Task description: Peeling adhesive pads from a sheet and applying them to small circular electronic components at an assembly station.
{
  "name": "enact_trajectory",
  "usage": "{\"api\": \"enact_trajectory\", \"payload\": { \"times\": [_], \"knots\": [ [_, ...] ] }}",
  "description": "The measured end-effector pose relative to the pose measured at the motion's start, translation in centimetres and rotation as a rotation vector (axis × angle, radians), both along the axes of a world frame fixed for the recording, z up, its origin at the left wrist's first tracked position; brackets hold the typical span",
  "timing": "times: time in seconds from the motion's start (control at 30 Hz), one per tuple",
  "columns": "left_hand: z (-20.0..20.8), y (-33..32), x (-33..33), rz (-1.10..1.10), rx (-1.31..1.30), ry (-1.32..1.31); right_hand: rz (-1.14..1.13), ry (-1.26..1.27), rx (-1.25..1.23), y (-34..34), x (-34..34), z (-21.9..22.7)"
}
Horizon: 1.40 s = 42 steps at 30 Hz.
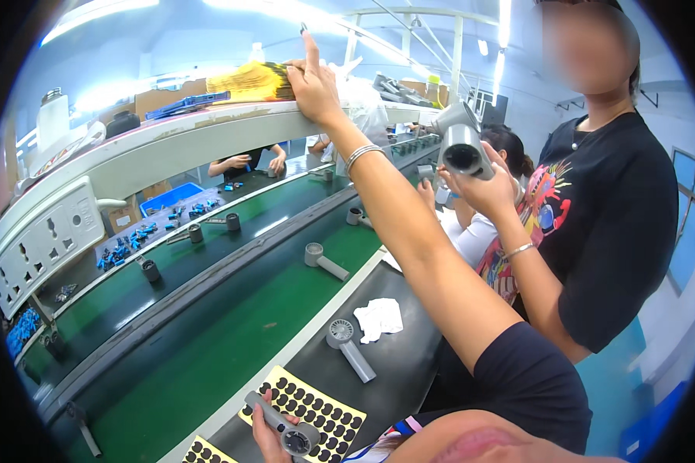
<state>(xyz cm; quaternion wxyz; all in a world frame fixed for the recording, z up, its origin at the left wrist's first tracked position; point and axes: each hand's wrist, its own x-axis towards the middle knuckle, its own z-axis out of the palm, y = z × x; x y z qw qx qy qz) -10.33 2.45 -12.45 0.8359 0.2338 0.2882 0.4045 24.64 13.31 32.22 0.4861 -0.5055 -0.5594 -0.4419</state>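
My left hand (267,437) is closed round a grey handheld fan (296,440) above a yellow sheet of black stickers (340,417). My right arm stretches far up to the shelf, a silver bangle on its wrist. Up there my right hand (316,91) rests beside a stack of yellow-and-black sheets (247,82). Its index finger points upward with a small dark piece on the tip, and the other fingers are bent. Another grey handheld fan (353,351) lies on the dark bench (398,369), beside a crumpled white cloth (379,319).
A green conveyor belt (232,339) carries several grey fan bodies. A co-worker in a black shirt (618,224) stands at my right, raising a grey fan (463,147). The shelf (177,143) bears a socket strip (50,239). A blue tray (171,197) stands across the belt.
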Motion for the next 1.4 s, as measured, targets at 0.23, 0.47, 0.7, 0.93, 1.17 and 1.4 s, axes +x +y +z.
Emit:
{"api": "enact_trajectory", "payload": {
  "times": [0.23, 0.47, 0.7, 0.93, 1.17, 1.4],
  "knots": [
    [-0.8, 0.2, -0.5, -0.048, -0.028, 0.008, 0.26, 0.161, -0.259, 0.0, -0.1, -0.2],
    [-0.9, 0.4, -0.1, -0.035, 0.056, -0.035, 0.362, 0.231, -0.192, -0.7, -0.1, 0.2],
    [-0.1, -0.3, -0.8, -0.023, 0.008, -0.049, 0.154, 0.137, -0.017, 0.4, -0.2, -0.7],
    [0.7, -0.3, -0.8, -0.015, 0.037, -0.029, 0.189, 0.142, -0.009, -0.5, -1.4, -0.5],
    [0.1, 0.2, -0.7, -0.044, 0.011, -0.057, 0.21, 0.196, 0.171, 1.0, -1.7, -0.5],
    [0.8, -0.3, -0.6, -0.014, -0.053, -0.034, -0.072, 0.053, -0.454, 1.6, 1.8, 0.4]
  ]
}}
